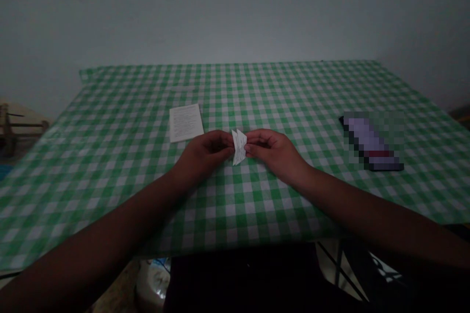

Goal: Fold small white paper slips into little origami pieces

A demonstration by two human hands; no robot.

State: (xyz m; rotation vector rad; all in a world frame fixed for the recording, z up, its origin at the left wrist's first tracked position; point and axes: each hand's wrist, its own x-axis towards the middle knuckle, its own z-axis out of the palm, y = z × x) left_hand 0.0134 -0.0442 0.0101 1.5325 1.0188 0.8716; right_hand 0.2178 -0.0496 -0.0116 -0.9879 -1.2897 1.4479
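Observation:
A small folded piece of white paper (pixel 240 147) with faint print is held up between my two hands, over the middle of the table. My left hand (pixel 207 149) pinches its left edge between thumb and fingers. From the other side, my right hand (pixel 270 149) pinches the right edge, thumb toward me. The paper has slanted, pointed ends at top and bottom and a crease down its length. Just beyond my left hand lies a printed sheet or small stack of paper (pixel 186 122), flat on the cloth.
A green and white checked cloth (pixel 279 93) covers the table, which reaches back to a pale wall (pixel 227 10). On the right lies a dark-edged, phone-like object (pixel 372 144), blurred by pixelation. A wooden frame (pixel 22 124) stands beyond the table's left side.

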